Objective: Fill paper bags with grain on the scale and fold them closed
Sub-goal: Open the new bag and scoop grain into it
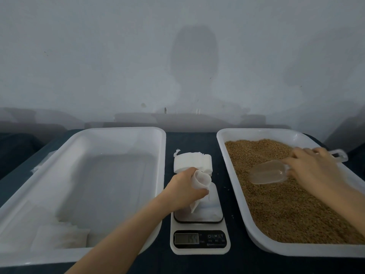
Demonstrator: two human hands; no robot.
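Left hand (185,186): forearm reaches in from the lower left; fingers and thumb are curled round a paper bag (201,179).
Paper bag: white, mouth open and facing up, held above the scale platform (205,212); its lower end hangs down to the platform.
Right hand (312,167): forearm enters from the right edge; palm down, fingers closed on the handle end of a clear plastic scoop (268,173).
Scoop: lies low over the grain (286,210), open end pointing left.
Right tray (256,132): white, rectangular, holds a bed of brown grain across its floor.
Scale (197,226): white body, dark platform, set between the two trays; the display (186,238) is lit, digits too blurred to read.
Bag stack (193,162): a bundle of flat white bags just behind the scale, partly covered by the left hand.
Left tray (122,130): white, rectangular, mostly bare floor; in its near left corner lie what appear to be flat white packets (59,237), blurred.
Table (197,264): dark blue surface under trays and scale; a few loose grains lie beside the scale.
Obstruction: the left forearm crosses the near right corner of the left tray.
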